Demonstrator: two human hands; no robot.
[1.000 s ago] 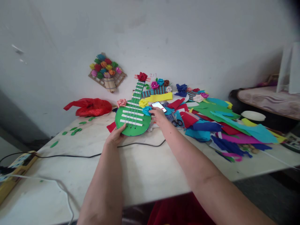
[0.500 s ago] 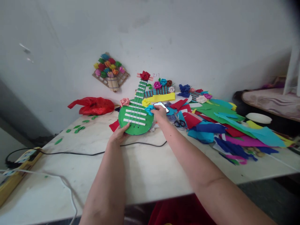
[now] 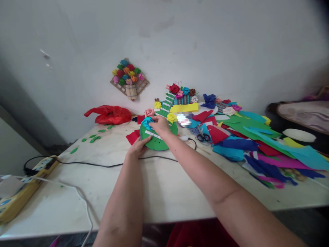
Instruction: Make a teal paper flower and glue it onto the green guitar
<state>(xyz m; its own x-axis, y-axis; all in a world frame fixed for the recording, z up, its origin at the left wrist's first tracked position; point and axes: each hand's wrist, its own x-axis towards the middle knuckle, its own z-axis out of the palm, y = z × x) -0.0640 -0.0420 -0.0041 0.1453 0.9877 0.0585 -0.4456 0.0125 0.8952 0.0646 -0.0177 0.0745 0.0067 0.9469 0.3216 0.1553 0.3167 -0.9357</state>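
A green paper guitar (image 3: 157, 143) with white strips and paper flowers lies on the white table (image 3: 159, 185), its neck pointing to the wall. My left hand (image 3: 140, 145) grips the near left edge of its round body. My right hand (image 3: 159, 125) rests on the body with its fingers closed on a blue paper flower (image 3: 147, 121) at the upper left. A pink flower (image 3: 149, 112) and a yellow flower (image 3: 171, 117) sit beside it. A phone (image 3: 183, 120) lies just right of the guitar.
Scissors (image 3: 204, 138) and a heap of coloured paper sheets (image 3: 257, 144) cover the table's right side. A red plastic bag (image 3: 110, 115) and green paper leaves (image 3: 92, 139) lie to the left. A black cable (image 3: 102, 165) crosses the table to a power strip (image 3: 25, 185).
The guitar has come down from leaning upright to lying flatter on the table. My right hand has moved left from the phone to the blue flower, which is now at the body's left.
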